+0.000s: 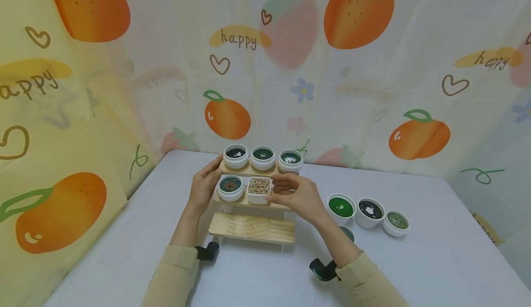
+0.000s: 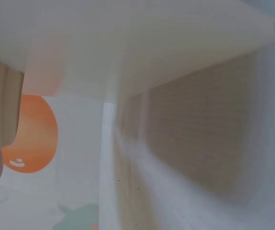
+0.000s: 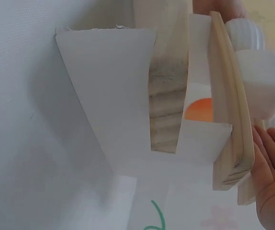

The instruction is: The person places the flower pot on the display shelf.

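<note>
Your stepped wooden stand [image 1: 253, 229] is the place to work from. The square cup of pale grains [image 1: 258, 200] sits upright on its middle board, just beside the round bowl [image 1: 230, 198] nearer the stand's left end. Three more bowls [image 1: 262, 165] line its top board.

Your left hand [image 1: 202, 188] is at the stand's left end, fingers lightly bent and loosely extended along the boards, gripping nothing that you can make out. Your right hand [image 1: 299, 197] is towards the stand's right end, thumb and fingers fairly straight and spread at the cup's right side — whether they touch it, the pictures don't settle, but they aren't wrapped round it.

To the right of the stand wait a bright green cup [image 1: 338, 220], a dark one [image 1: 367, 224] and a small pale-green one [image 1: 396, 234], with a fourth partly behind your right wrist.

You seem to be settling the square cup in its place on the stand. Next probably calls for easing the right fingers clear without nudging it — then reaching right of the stand for another.
</note>
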Demonstrator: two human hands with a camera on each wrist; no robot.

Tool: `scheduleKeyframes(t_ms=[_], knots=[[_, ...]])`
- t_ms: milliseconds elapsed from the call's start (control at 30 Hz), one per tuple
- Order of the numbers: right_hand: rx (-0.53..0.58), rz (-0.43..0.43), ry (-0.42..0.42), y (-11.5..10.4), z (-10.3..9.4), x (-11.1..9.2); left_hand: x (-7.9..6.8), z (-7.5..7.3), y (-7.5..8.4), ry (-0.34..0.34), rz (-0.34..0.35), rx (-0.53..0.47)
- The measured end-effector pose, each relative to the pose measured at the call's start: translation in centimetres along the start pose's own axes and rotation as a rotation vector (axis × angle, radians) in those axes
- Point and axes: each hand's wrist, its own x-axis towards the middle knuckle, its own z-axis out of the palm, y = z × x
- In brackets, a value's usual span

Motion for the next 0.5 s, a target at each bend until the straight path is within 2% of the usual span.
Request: scheduleKeyframes(t_ms=[500], knots=[[-0.039,0.026,0.014,0.7,-1.9,-1.3,0.1,-0.1,-0.2,0.004,-0.012,0.003]])
